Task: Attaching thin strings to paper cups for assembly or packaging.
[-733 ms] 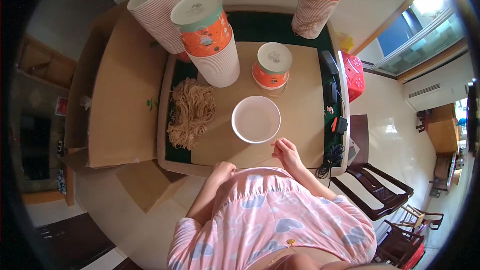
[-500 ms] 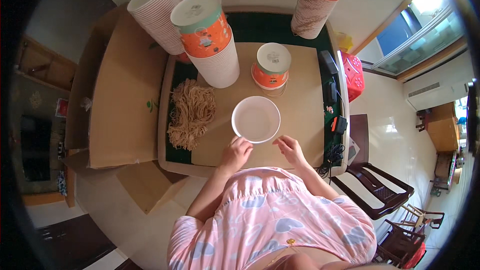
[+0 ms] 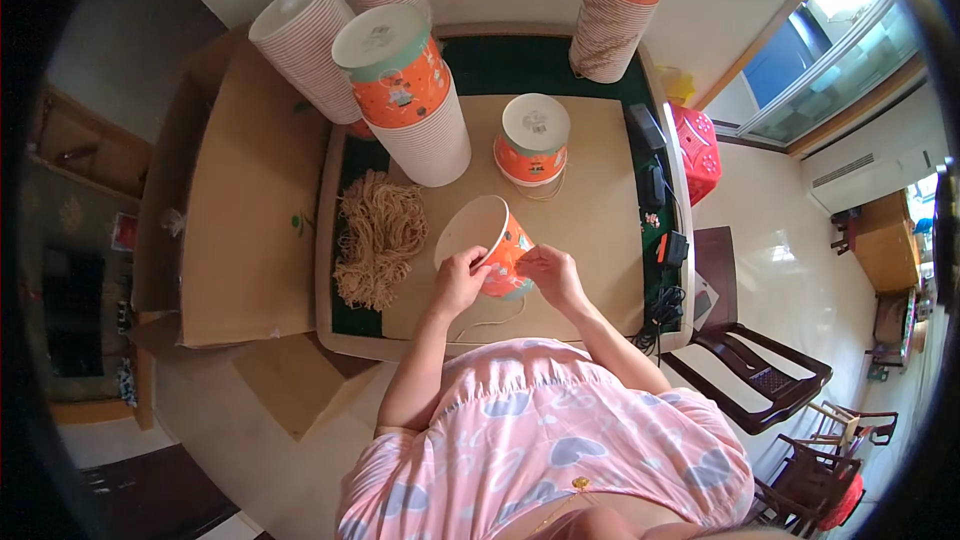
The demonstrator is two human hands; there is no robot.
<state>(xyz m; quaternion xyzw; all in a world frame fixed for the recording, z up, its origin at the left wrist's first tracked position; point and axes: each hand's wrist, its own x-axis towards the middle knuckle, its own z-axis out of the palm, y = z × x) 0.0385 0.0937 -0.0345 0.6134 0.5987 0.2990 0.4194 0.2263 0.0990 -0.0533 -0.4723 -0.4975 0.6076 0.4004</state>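
An orange paper tub [image 3: 512, 240] with a white inside and a green band near its base is tilted toward the left above the cardboard sheet. My left hand [image 3: 460, 280] grips its rim, thumb at the mouth. At the tub's outer wall, my right hand [image 3: 553, 277] has its fingertips pinched together; what lies between them is too small to make out. Below the tub a thin beige cord [image 3: 500, 320] trails over the cardboard. Just beyond stands a similar tub [image 3: 535, 125], upside down, with a loop of cord at its side.
A heap of beige cords [image 3: 378, 240] lies left on the cardboard sheet [image 3: 600, 240]. Tall stacks of tubs [image 3: 420, 145] rise behind it, and another stack [image 3: 615, 20] stands far right. A large carton [image 3: 250, 210] adjoins the table's left; black adapters and cables [image 3: 668, 310] line its right.
The tub has been tipped from mouth-up to leaning left, so its orange side shows. My left hand has taken its rim, and my right hand has moved onto its side.
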